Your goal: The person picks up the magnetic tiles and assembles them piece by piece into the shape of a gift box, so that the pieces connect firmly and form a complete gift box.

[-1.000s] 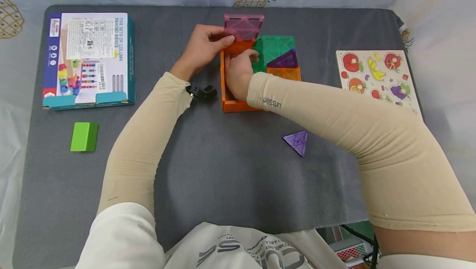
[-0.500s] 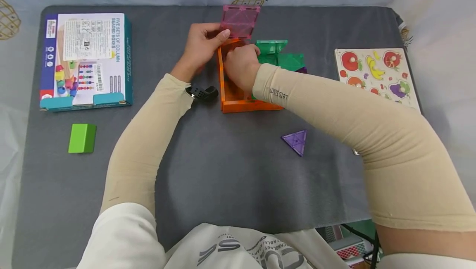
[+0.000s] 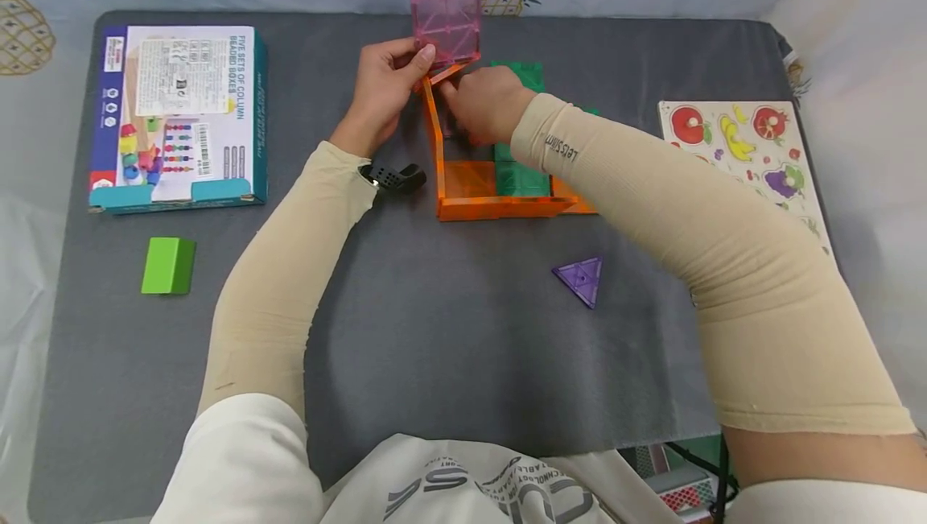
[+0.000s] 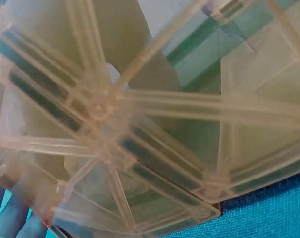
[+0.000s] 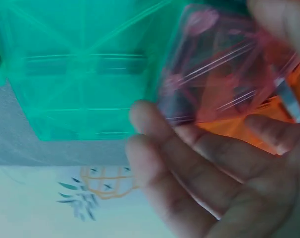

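At the back of the table, my left hand (image 3: 376,93) pinches the lower left corner of an upright pink square magnetic tile (image 3: 447,21), beside an orange-walled tile structure (image 3: 500,208). My right hand (image 3: 487,101) reaches inside those walls. In the right wrist view its thumb and curled fingers hold a pinkish-red clear tile (image 5: 214,69), close to green tiles (image 5: 80,74) and orange ones. Green tiles (image 3: 521,178) lie along the structure's middle, partly hidden by my right forearm. The left wrist view shows blurred clear tiles (image 4: 105,114) at close range.
A loose purple triangle tile (image 3: 582,281) lies in front of the structure. To the left are a boxed bead toy (image 3: 177,117) and a green block (image 3: 168,266). A fruit puzzle board (image 3: 746,146) rests on the right, and a black strap (image 3: 394,178) circles my left wrist.
The pink tile has risen and shifted left with my left hand. My right hand has moved back and right inside the structure. The green tiles have shifted, and the orange back wall now slants.
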`<state>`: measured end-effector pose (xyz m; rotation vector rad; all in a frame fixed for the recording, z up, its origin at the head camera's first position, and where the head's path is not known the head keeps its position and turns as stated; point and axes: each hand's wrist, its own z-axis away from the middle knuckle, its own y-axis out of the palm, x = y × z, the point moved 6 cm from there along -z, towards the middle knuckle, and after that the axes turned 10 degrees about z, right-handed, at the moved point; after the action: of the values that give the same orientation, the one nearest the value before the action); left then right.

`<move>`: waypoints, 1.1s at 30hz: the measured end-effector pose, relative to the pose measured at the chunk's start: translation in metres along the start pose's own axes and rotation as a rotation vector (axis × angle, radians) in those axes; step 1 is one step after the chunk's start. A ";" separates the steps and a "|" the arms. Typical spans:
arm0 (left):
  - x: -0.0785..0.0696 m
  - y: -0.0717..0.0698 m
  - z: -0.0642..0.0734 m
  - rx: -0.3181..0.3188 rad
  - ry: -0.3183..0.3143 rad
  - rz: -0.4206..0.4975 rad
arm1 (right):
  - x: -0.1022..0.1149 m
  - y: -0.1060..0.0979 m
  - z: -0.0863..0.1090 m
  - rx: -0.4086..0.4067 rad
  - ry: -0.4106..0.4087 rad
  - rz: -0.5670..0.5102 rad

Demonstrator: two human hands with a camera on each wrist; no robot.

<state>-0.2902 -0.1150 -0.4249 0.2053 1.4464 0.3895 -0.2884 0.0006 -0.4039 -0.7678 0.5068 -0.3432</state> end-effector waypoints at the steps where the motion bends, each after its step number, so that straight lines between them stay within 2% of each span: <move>1: 0.001 -0.001 0.000 -0.010 -0.005 0.024 | -0.003 0.001 -0.002 0.015 0.002 -0.014; 6: 0.003 -0.008 -0.001 -0.047 -0.030 0.092 | -0.019 0.011 -0.006 0.068 0.032 -0.061; 11: 0.002 -0.012 0.001 -0.058 -0.055 0.092 | -0.023 0.012 -0.009 0.044 0.036 -0.076; 19: -0.001 -0.019 0.005 -0.073 -0.055 0.114 | -0.026 0.009 -0.012 0.021 0.047 -0.134; 27: -0.001 -0.031 0.008 -0.110 -0.072 0.144 | -0.034 0.012 -0.012 0.016 0.089 -0.158; 30: -0.002 -0.040 0.011 -0.140 -0.099 0.174 | -0.041 0.014 -0.011 0.025 0.107 -0.222; 33: -0.004 -0.050 0.018 -0.176 -0.134 0.159 | -0.050 0.016 -0.009 0.018 0.133 -0.317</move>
<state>-0.2655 -0.1610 -0.4374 0.2009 1.2600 0.6191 -0.3331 0.0302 -0.4054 -0.8122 0.5058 -0.6958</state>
